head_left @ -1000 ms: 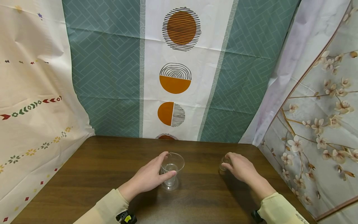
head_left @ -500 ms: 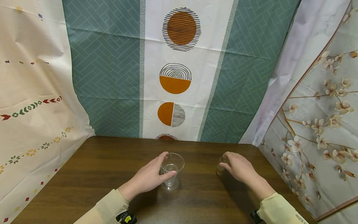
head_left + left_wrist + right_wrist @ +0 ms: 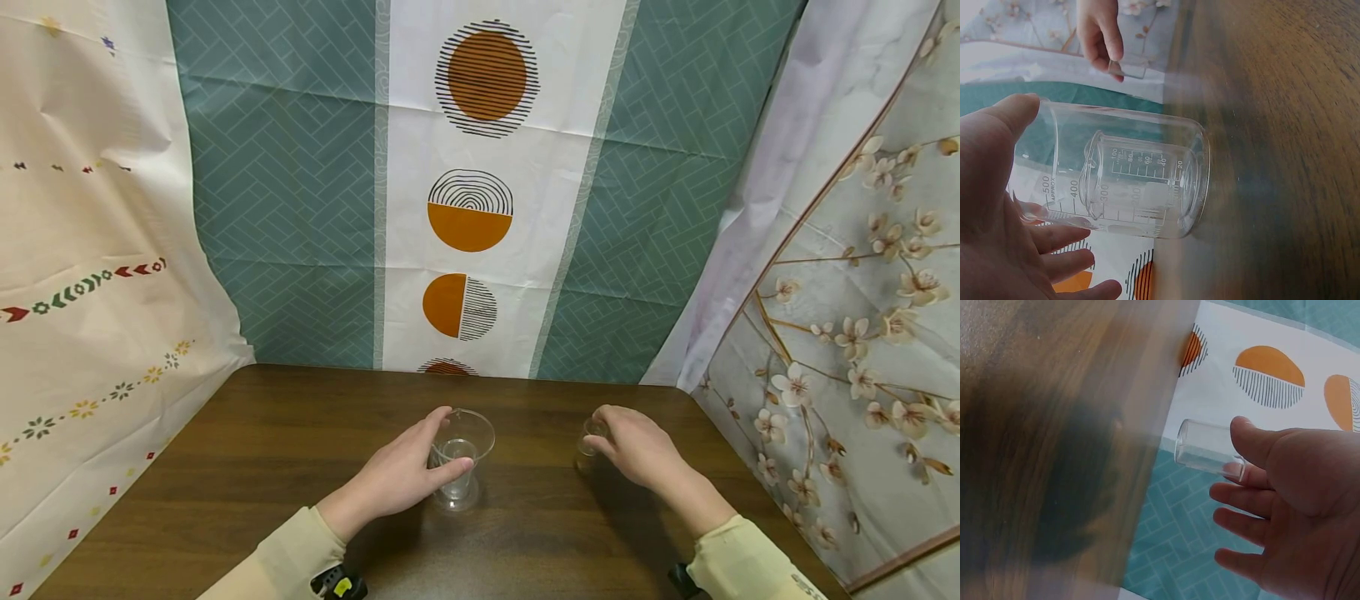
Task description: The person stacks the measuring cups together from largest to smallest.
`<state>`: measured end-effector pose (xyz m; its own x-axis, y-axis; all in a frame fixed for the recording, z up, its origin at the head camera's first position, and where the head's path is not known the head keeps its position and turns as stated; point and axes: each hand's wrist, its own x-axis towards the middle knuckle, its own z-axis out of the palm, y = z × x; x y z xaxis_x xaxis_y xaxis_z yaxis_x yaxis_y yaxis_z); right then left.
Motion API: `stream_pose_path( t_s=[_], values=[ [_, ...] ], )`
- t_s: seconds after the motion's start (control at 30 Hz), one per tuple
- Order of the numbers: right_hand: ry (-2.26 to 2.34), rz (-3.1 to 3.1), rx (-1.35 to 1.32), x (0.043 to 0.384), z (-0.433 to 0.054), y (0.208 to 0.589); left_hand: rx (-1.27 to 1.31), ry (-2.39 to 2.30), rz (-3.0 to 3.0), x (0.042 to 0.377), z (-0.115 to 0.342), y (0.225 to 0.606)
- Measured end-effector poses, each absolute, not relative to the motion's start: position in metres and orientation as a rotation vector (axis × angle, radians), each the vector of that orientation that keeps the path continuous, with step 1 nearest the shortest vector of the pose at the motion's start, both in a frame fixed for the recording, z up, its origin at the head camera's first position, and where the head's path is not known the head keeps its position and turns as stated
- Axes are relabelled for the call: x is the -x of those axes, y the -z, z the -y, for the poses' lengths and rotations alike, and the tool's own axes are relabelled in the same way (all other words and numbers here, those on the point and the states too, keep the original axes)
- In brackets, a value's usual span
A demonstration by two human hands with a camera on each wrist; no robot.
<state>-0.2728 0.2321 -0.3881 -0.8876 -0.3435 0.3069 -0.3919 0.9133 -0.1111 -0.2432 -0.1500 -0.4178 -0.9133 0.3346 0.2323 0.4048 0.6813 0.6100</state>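
A large glass beaker (image 3: 1129,115) with white volume marks stands on the table, and a smaller marked beaker (image 3: 1147,164) sits upright inside it. My left hand (image 3: 405,471) holds the large beaker by its rim, thumb on one side and forefinger on the other; the remaining fingers are spread away from the glass. To the right, my right hand (image 3: 641,446) pinches a small clear beaker (image 3: 1207,447) near its top between thumb and forefinger. That beaker hangs above the tabletop, apart from the nested pair. Any marks on it are too faint to read.
The brown wooden table (image 3: 285,433) ends at a teal and white patterned cloth (image 3: 300,250) behind. A cream cloth (image 3: 112,250) hangs on the left side, and a flowered one (image 3: 840,375) on the right.
My right hand has shifted slightly left with the small beaker, closer to the large one. My left hand and the nested beakers have stayed in place.
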Motion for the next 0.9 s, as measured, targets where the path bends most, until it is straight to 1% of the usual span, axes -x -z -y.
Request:
stream_pose_path(
  t_s=[0.9],
  values=[
    [-0.254,2.734,-0.636,0.268,-0.216,0.375,0.616,1.035,2.784,0.244,0.150,0.419]
  ],
)
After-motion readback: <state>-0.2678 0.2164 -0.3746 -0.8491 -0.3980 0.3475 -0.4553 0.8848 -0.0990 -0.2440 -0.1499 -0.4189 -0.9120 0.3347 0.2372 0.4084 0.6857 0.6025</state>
